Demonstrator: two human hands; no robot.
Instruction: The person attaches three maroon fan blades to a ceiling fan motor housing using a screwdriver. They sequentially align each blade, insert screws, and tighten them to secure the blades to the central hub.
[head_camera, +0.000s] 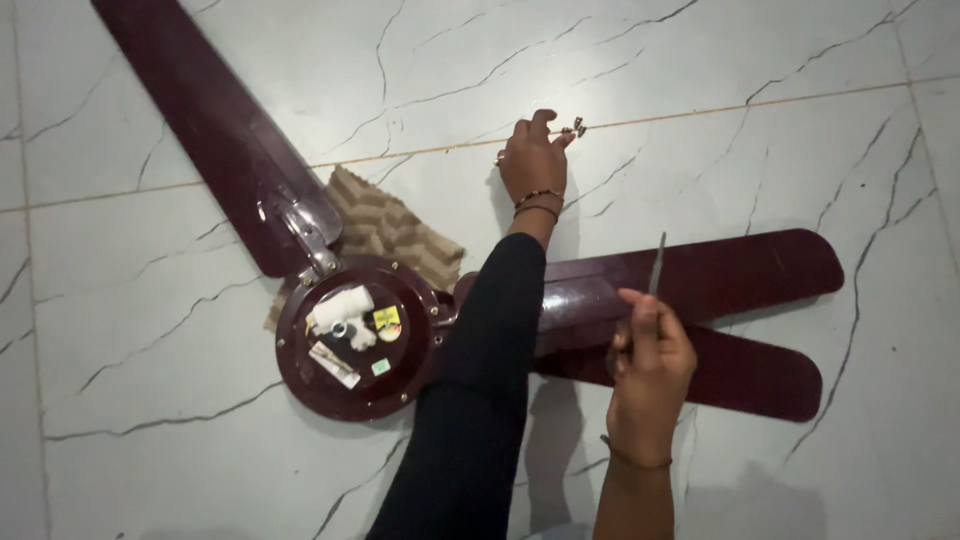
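Observation:
A dark maroon ceiling fan lies on the floor, its round motor hub (355, 345) facing up with white wiring at its middle. My left hand (533, 160), in a black sleeve, reaches across the fan and pinches small metal screws (577, 126) on the floor beyond it. My right hand (650, 360) hovers over the two right-hand blades (740, 275) and grips a thin screwdriver (657, 262), whose shaft points away from me.
A third blade (200, 110) runs from the hub to the upper left. Corrugated brown cardboard (400, 225) sticks out from under the hub at the back. Everything rests on white marble floor tiles (150, 420) with dark veins.

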